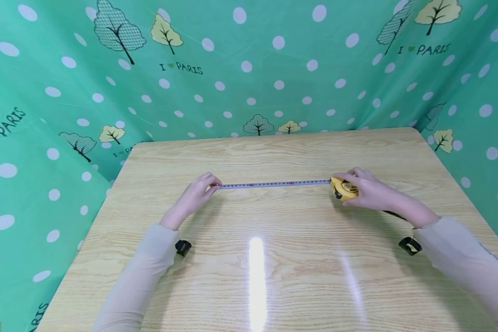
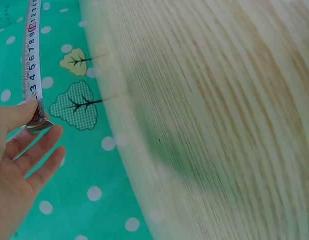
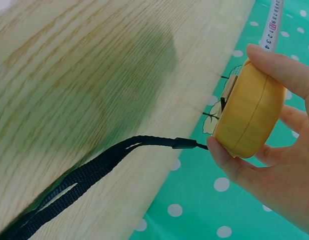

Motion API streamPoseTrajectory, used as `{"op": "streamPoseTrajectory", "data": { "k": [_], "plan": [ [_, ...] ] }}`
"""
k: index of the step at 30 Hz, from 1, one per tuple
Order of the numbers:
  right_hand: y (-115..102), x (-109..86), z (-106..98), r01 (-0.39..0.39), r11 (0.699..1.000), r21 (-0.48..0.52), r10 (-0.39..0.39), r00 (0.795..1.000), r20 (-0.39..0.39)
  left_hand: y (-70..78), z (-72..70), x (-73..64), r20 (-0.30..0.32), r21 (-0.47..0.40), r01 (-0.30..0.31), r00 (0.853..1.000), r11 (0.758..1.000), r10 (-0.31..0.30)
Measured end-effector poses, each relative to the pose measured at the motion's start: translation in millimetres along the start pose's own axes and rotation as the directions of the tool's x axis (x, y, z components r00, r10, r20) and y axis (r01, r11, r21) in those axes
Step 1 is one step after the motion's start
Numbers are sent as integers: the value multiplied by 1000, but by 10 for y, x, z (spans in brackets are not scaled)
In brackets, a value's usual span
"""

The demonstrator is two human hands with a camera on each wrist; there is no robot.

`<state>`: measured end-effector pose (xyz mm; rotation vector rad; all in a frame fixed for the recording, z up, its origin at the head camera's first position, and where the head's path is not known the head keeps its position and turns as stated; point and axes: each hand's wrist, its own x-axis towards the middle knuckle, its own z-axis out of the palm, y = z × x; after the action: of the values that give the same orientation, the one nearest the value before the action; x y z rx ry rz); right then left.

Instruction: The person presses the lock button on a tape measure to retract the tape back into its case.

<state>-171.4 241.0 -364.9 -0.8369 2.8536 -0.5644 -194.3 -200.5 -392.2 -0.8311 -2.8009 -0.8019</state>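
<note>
A yellow tape measure [image 1: 343, 189] is in my right hand [image 1: 371, 190], thumb and fingers around its case. From the case the white blade [image 1: 274, 184] stretches straight across to my left hand [image 1: 196, 193]. In the left wrist view, my left thumb and fingers pinch the metal end hook [image 2: 40, 125] of the blade, with the low numbers showing just above the thumb. The right wrist view shows the yellow case [image 3: 252, 110] from its back edge, a black wrist strap [image 3: 94, 167] hanging from it toward the table.
The wood-grain table [image 1: 299, 276] lies below both hands, with bright light reflections on its front half. A green polka-dot curtain [image 1: 257, 55] with tree prints stands behind and at the sides. Black wrist-camera pieces [image 1: 183, 247] show beside the sleeves.
</note>
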Motion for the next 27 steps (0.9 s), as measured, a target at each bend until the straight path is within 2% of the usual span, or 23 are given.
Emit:
{"op": "streamPoseTrajectory", "data": {
  "k": [7,15,27],
  "plan": [
    [-17,8,5,-1,1000,-4,0,1000,-4,47,7,23,6,-11,-1,1000,1000,1],
    [-37,18,24,9,1000,-17,-9,1000,-11,58,23,14,-12,3,-29,1000,1000,29],
    [-72,43,41,8,1000,-14,-8,1000,-2,114,63,40,3,33,-79,997,996,79]
  ]
}}
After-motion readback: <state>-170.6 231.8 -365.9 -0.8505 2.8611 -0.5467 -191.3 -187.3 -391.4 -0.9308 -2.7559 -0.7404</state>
